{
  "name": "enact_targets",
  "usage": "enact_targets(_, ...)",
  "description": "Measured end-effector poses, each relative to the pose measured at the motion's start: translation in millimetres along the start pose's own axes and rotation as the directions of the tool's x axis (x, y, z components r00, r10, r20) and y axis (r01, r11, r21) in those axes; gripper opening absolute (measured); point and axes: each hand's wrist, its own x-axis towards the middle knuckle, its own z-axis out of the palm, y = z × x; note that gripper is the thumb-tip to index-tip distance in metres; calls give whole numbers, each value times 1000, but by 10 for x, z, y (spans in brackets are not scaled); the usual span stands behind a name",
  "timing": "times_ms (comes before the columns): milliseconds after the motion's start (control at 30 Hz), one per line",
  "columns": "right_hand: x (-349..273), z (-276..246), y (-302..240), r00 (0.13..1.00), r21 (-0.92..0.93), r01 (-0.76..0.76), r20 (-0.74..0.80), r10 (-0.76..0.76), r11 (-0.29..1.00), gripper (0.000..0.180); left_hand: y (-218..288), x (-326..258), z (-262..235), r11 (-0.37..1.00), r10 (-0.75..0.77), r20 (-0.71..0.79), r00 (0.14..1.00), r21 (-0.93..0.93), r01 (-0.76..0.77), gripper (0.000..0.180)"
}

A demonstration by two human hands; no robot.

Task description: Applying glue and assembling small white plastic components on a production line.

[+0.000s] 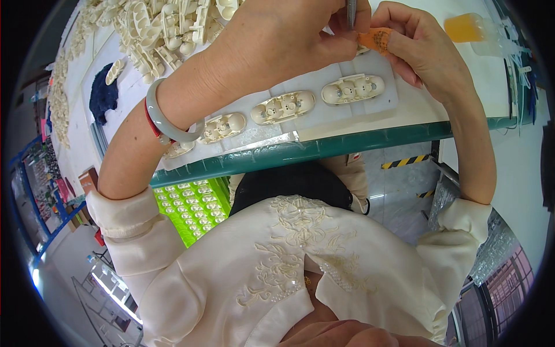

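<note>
My left hand (pixel 277 40), with a pale green bangle (pixel 167 124) and a red band at the wrist, is shut on a thin grey metal tool (pixel 351 11) at the top of the view. My right hand (pixel 422 49) meets it from the right. An orange finger cover (pixel 376 39) on one of its fingertips presses against the tool's lower end. Whether that hand pinches anything is hidden. Below both hands lies a white fixture strip (pixel 387 87) holding several cream plastic shells in a row, one of them (pixel 352 88) directly under the hands.
A heap of cream plastic shells (pixel 162 29) covers the table's far left, beside a dark blue cloth (pixel 104 95). An orange translucent container (pixel 465 28) stands at the far right. The table's green edge (pixel 347 144) runs across. A bright green tray of small parts (pixel 191 208) sits below it.
</note>
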Motion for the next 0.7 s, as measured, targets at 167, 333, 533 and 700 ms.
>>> enact_targets(167, 36, 31, 1, 999, -116, -2, -34, -2, 993, 9, 22, 4, -13, 980, 29, -31, 999, -195, -35, 13)
enact_targets(333, 40, 136, -204, 990, -274, -133, -86, 114, 952, 8, -43, -53, -243, 776, -359, -56, 932, -572, 265, 12)
enact_targets(533, 81, 29, -144, 998, -252, -64, -13, 63, 966, 8, 92, -161, -186, 881, -278, -33, 960, -407, 241, 11)
enact_targets(700, 124, 5, -70, 997, -183, 1, 73, 12, 983, 8, 55, -176, -134, 858, -309, 41, 950, -420, 297, 10)
